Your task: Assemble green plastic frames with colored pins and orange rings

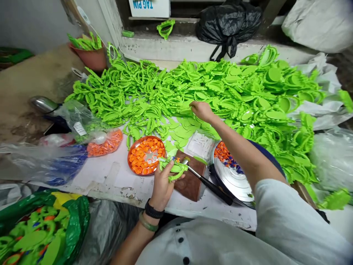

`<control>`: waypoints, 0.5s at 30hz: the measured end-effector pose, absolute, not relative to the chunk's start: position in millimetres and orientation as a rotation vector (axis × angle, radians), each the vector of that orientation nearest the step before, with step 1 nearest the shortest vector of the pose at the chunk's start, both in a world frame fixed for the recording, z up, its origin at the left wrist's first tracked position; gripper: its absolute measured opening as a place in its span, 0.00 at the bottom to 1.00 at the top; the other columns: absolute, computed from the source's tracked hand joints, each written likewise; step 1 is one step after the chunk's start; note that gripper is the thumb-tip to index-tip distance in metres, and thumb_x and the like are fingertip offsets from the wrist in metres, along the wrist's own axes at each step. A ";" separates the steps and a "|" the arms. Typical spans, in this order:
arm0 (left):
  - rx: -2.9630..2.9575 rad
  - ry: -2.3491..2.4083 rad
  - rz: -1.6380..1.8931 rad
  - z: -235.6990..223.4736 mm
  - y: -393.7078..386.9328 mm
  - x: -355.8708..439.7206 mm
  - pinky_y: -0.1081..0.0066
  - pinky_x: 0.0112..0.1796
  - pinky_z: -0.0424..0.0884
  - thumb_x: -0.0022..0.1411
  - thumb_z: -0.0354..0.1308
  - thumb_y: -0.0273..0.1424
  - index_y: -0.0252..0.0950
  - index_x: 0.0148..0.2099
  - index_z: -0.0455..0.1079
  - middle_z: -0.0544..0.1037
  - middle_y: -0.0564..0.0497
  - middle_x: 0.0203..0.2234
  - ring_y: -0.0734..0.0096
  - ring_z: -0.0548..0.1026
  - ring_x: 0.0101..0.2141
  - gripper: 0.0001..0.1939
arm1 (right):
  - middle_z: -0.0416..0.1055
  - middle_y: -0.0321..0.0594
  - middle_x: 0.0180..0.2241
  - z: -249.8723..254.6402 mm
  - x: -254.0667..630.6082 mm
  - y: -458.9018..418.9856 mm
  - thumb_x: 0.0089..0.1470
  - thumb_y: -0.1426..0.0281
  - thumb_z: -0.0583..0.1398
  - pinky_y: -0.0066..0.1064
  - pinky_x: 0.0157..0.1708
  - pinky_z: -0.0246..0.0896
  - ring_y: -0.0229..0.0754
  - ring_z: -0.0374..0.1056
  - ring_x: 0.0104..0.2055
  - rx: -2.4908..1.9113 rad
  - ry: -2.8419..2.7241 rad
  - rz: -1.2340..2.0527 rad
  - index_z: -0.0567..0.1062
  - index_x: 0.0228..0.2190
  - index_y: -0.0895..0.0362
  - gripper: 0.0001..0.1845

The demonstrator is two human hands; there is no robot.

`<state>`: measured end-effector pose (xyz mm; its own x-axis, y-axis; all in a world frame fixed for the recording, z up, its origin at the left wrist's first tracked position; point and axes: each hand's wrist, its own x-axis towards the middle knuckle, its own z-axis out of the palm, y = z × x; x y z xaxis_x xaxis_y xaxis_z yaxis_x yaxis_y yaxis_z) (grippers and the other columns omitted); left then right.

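Two hands over a worktop (pixel 110 180) covered with white sheeting, viewed from a head-worn camera. Left hand (pixel 162 187): closed, its fingers wrapped around a lime-green plastic frame (pixel 176 168) with small orange and blue pieces at its upper edge, held just above a brown wooden block (pixel 190 184). A black-handled metal tool (pixel 212 186) lies across the block, with its metal end beside the frame; whether the two touch cannot be determined. A black wristband (pixel 154 208) and a green bangle (pixel 148 221) encircle the left wrist. Right hand (pixel 202 111): fingers curled downward on the near edge of a broad spread of lime-green plastic pieces (pixel 220 81); whether they grip any piece cannot be determined. Flat green cut-outs (pixel 182 130) lie below this hand. Left of the block, a round orange-rimmed tray (pixel 146 155) holds orange rings; to its right, a round metal pan (pixel 231 180) holds orange and blue pieces beneath the right forearm. Further left lie a clear bag of orange pieces (pixel 104 142) and a bag of blue pieces (pixel 66 165). Below the worktop edge, a green bag (pixel 41 228) holds assembled green parts. Beyond the spread stand a terracotta pot (pixel 86 55) of green pieces and a black plastic bag (pixel 228 25).
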<state>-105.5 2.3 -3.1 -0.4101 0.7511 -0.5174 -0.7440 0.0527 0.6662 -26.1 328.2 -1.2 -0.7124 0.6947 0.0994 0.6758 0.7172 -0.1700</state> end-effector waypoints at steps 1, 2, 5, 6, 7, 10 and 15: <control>0.002 1.136 1.634 -4.1 3.5 -106.4 0.71 0.26 0.78 0.45 0.73 0.32 0.39 0.48 0.65 0.78 0.55 0.32 0.70 0.79 0.26 0.29 | 0.77 0.54 0.43 -1.7 -18.0 324.5 0.66 0.71 0.46 0.38 0.45 0.63 0.48 0.72 0.43 -1.121 -2.719 0.298 0.65 0.60 0.67 0.25; -0.002 1.126 1.631 -4.8 5.1 -106.2 0.70 0.26 0.78 0.46 0.73 0.32 0.39 0.48 0.65 0.78 0.55 0.31 0.70 0.79 0.26 0.29 | 0.78 0.50 0.40 -3.3 -10.4 319.2 0.66 0.70 0.45 0.35 0.42 0.65 0.45 0.73 0.39 -1.140 -2.683 0.422 0.63 0.62 0.66 0.26; 0.008 1.085 1.598 -4.9 9.4 -100.1 0.68 0.27 0.79 0.46 0.72 0.31 0.40 0.49 0.65 0.77 0.56 0.31 0.68 0.79 0.27 0.29 | 0.79 0.47 0.36 -12.9 2.9 298.8 0.66 0.72 0.47 0.33 0.40 0.66 0.43 0.74 0.35 -1.207 -2.718 0.606 0.70 0.56 0.65 0.23; 0.013 1.073 1.585 -4.4 9.9 -97.7 0.67 0.28 0.79 0.46 0.72 0.31 0.40 0.50 0.65 0.77 0.55 0.31 0.68 0.79 0.27 0.29 | 0.79 0.49 0.38 -16.5 3.5 292.5 0.65 0.73 0.47 0.34 0.43 0.66 0.44 0.74 0.39 -1.218 -2.751 0.576 0.73 0.53 0.65 0.22; 0.014 1.065 1.577 -3.8 9.6 -95.8 0.67 0.28 0.79 0.47 0.72 0.31 0.40 0.50 0.65 0.77 0.55 0.31 0.68 0.79 0.27 0.29 | 0.79 0.51 0.42 -19.7 2.4 287.2 0.65 0.73 0.48 0.35 0.47 0.64 0.46 0.74 0.43 -1.213 -2.767 0.533 0.75 0.51 0.65 0.21; -0.027 1.033 1.596 -2.5 5.2 -94.9 0.63 0.30 0.80 0.50 0.70 0.33 0.39 0.48 0.65 0.78 0.53 0.32 0.64 0.80 0.29 0.25 | 0.73 0.55 0.54 -25.2 -7.0 278.2 0.64 0.67 0.54 0.41 0.55 0.57 0.54 0.66 0.56 -1.126 -2.838 0.379 0.73 0.55 0.63 0.22; -0.116 0.857 1.625 -2.2 -2.1 -101.7 0.58 0.33 0.80 0.63 0.58 0.45 0.35 0.46 0.69 0.79 0.45 0.36 0.59 0.80 0.35 0.19 | 0.73 0.58 0.51 -28.1 -24.7 274.3 0.57 0.61 0.63 0.40 0.52 0.58 0.56 0.67 0.55 -1.087 -3.027 0.158 0.71 0.56 0.63 0.28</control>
<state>-101.7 -2.1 -2.2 -0.2614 0.8139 -0.5189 -0.8880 0.0080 0.4598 -24.7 274.3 -28.1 -0.7693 0.6298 -0.1071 0.6375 0.7677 -0.0652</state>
